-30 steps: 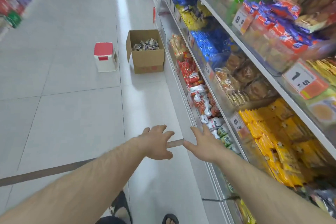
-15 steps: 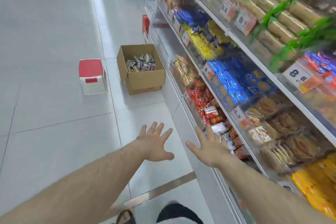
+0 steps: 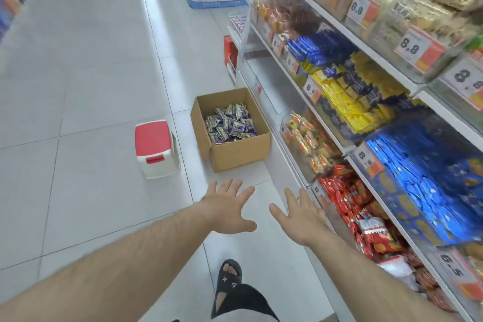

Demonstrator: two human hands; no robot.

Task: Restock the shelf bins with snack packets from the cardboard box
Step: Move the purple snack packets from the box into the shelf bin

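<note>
Red-topped white plastic stool (image 3: pixel 156 148) left of centre on tiled floor. Left hand (image 3: pixel 226 208) lower centre, fingers spread, grip empty. Open brown cardboard box (image 3: pixel 231 129) of blue-silver snack packets (image 3: pixel 230 127) at centre, beside shelf bins (image 3: pixel 308 144). Right hand (image 3: pixel 300 217) splayed, holding nothing.

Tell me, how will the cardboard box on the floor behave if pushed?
The cardboard box would probably slide easily on the glossy tiled floor. It looks light: the packets fill only its bottom. Its low, wide shape makes tipping unlikely.
</note>
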